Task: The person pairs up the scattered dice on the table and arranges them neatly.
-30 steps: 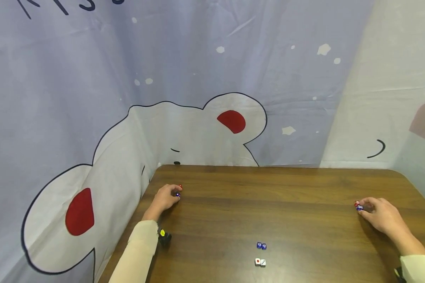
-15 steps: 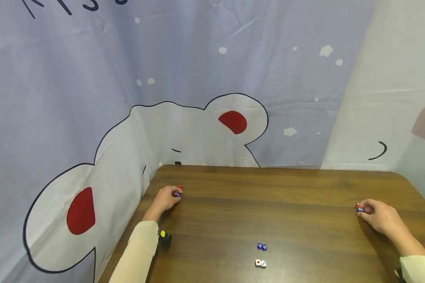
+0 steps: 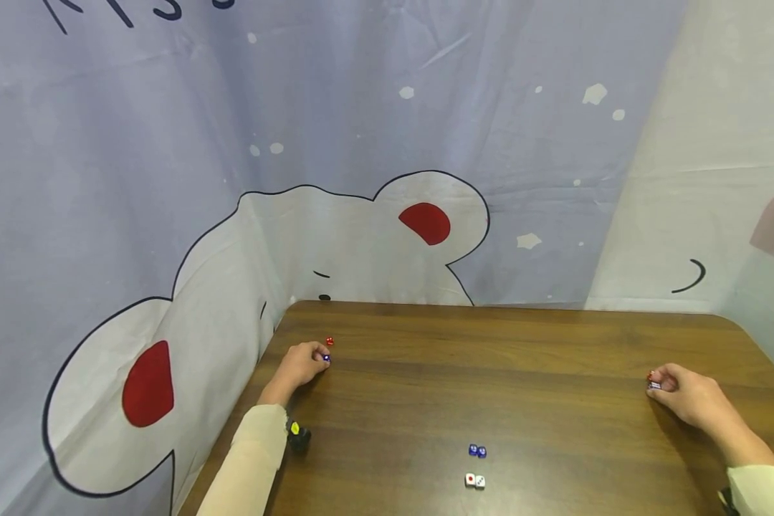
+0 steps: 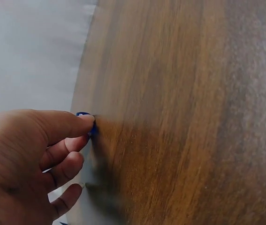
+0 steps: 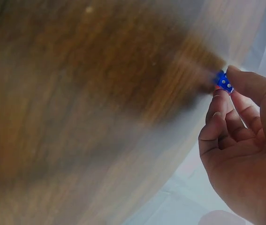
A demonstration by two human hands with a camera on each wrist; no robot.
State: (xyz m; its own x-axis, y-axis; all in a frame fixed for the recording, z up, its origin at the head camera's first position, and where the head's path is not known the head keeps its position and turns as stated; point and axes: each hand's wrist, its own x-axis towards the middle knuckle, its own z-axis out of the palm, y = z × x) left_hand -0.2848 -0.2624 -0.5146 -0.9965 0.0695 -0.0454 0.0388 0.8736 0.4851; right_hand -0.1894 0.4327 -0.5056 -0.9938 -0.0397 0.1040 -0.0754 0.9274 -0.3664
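Observation:
Near the table's far left corner, my left hand point(image 3: 302, 363) pinches a small blue die point(image 3: 326, 357) between thumb and fingertip. The left wrist view shows this blue die point(image 4: 87, 123) mostly covered by the thumb. A red die point(image 3: 330, 341) sits just beyond those fingertips, apart from them. On the right side, my right hand point(image 3: 693, 394) pinches another blue die point(image 3: 654, 385); in the right wrist view its pale dots show on the blue die point(image 5: 224, 82) between thumb and fingers. Another red die point(image 3: 650, 375) lies just behind it, partly hidden by the fingers.
Two blue dice point(image 3: 477, 451) stand side by side near the middle front of the brown wooden table point(image 3: 490, 380). Closer to me are two white dice point(image 3: 474, 481), also side by side. A printed curtain point(image 3: 335, 236) hangs along the table's back and left edges.
My left fingertips have drawn back from beside the red die and closed on the blue die. The right fingers have closed on their blue die, shifting slightly toward me. The head view has shifted a little.

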